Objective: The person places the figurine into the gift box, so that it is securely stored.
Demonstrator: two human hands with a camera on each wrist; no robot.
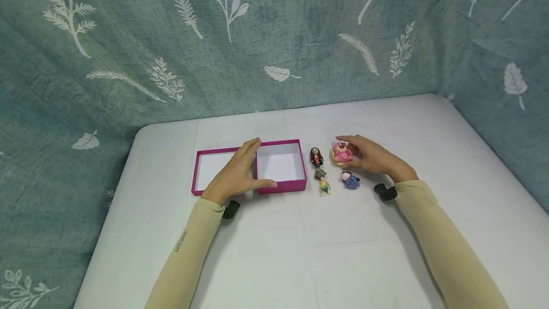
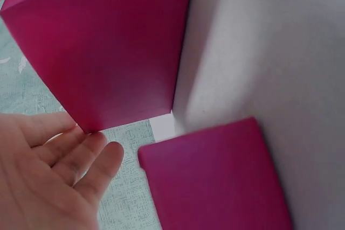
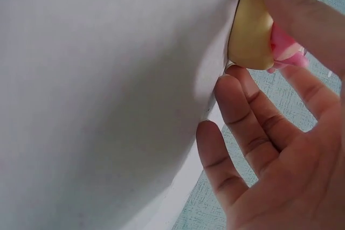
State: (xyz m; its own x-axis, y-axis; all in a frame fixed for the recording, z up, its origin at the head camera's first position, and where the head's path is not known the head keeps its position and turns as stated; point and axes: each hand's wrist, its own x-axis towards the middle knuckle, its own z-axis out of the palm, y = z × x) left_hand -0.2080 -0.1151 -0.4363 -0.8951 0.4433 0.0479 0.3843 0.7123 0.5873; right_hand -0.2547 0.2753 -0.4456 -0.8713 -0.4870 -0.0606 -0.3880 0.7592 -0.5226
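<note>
My left hand (image 1: 236, 174) spans the left side of a magenta box (image 1: 283, 186) with a white inside. Its fingers reach the far edge and the thumb touches the near wall. In the left wrist view, fairly straight fingers (image 2: 102, 160) touch the box's corner edge. At the right, my right hand (image 1: 374, 156) pinches a pink bear figurine (image 1: 341, 154) on a round yellow base (image 3: 250, 36) between thumb and index finger. The base sits on the table, and the other fingers rest on or near the tabletop.
A shallower magenta tray (image 1: 214, 151) adjoins the box's left. Between box and bear stand a dark-haired figurine (image 1: 316, 157) and a small figurine in yellow and green (image 1: 324, 186). A blue figurine (image 1: 350, 180) lies near the right hand. Leaf-print fabric (image 1: 274, 51) borders the white table (image 1: 300, 252).
</note>
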